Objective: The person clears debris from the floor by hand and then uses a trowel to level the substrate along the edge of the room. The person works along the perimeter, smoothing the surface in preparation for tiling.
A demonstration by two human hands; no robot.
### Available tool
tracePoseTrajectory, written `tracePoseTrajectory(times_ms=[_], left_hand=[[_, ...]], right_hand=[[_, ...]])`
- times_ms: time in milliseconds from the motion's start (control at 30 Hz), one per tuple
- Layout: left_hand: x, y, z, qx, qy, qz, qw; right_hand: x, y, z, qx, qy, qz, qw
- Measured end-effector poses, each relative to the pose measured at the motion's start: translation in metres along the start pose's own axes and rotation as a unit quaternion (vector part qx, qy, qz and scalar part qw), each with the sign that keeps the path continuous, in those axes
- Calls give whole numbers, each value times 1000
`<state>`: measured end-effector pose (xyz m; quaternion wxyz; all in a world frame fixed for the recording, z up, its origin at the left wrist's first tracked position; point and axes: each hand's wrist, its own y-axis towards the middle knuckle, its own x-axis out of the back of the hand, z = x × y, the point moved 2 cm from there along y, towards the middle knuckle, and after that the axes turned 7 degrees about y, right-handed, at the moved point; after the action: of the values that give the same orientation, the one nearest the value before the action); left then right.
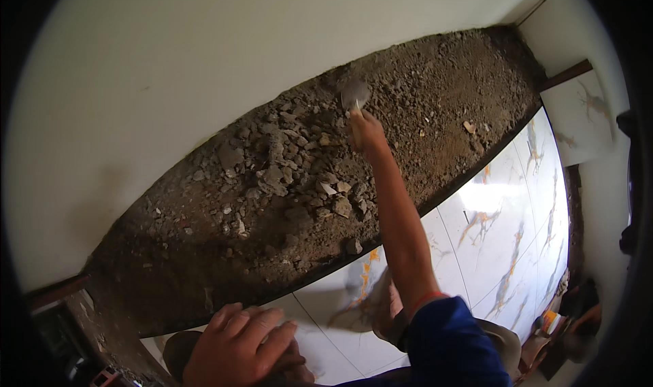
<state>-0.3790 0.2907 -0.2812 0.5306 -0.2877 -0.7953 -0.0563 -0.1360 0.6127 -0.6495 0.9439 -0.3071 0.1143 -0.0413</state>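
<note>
Slack, with its fingers loosely bent side by side and pointing up and right, the left hand [235,343] sits back upward at the lower edge; its palm is hidden. To its right, a dark blue fabric sleeve [456,343] ends in a thin orange-red line near the elbow. From it the bare right forearm [405,230] reaches almost straight out, leaning slightly left over glossy white tiles [452,251] veined in grey and orange, with thin dark joints.

Beyond the tiles' dark edge stretches a strip of brown, crumbly soil [449,108], finely grained toward the right. Angular grey rubble [275,162], chalky and broken into uneven chunks, heaps left of the forearm. Farther out, the right hand [367,132] is wrapped around the handle of a trowel [355,93], whose grey, rounded blade is over the soil near the smooth, pale wall [183,54].
</note>
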Motion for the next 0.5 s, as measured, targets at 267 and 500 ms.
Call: tracePoseTrajectory(times_ms=[267,500], left_hand=[[-10,-3,0,-23,-47,17,998],[-16,15,30,-49,-21,8,999]], right_hand=[[-36,45,47,40,183,-74,980],[-61,-67,-36,59,-143,57,986]])
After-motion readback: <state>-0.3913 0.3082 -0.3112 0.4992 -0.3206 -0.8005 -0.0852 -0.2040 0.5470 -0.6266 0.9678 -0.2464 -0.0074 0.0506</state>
